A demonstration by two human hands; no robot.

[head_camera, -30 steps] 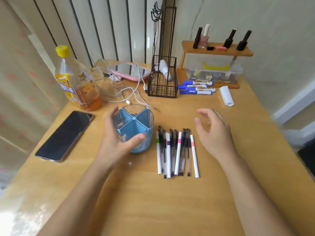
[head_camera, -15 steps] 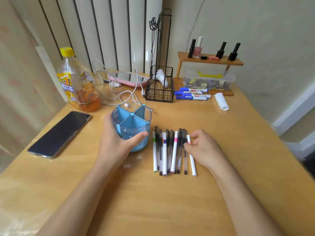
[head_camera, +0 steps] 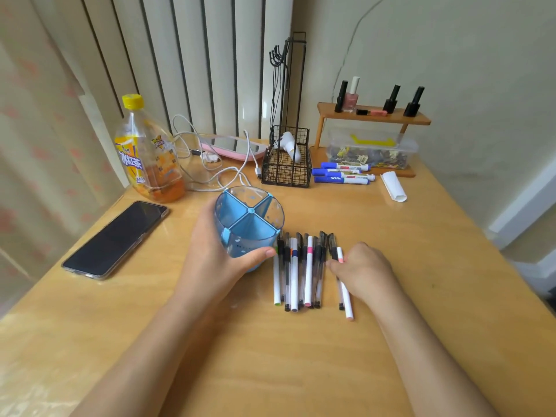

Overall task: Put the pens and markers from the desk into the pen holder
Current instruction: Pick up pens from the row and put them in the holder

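In the head view, a blue four-compartment pen holder (head_camera: 249,219) is grasped around its wall by the left hand (head_camera: 215,260), thumb at the near side, presumably to steady it and keep its open top beside the work. All compartments that can be seen are empty. Just right of it, a row of pens and markers (head_camera: 299,270) lies side by side on the tabletop (head_camera: 301,356), pointing far to near. Two at the right end, a dark pen and a white marker with a pink band (head_camera: 344,284), are set slightly apart from the row. The grip of the right hand (head_camera: 365,270) is pinched on them, though whether they are off the tabletop cannot be told. Three blue-capped markers (head_camera: 343,173) lie farther off, by a wire basket (head_camera: 287,164); by judgement they belong to the task too.
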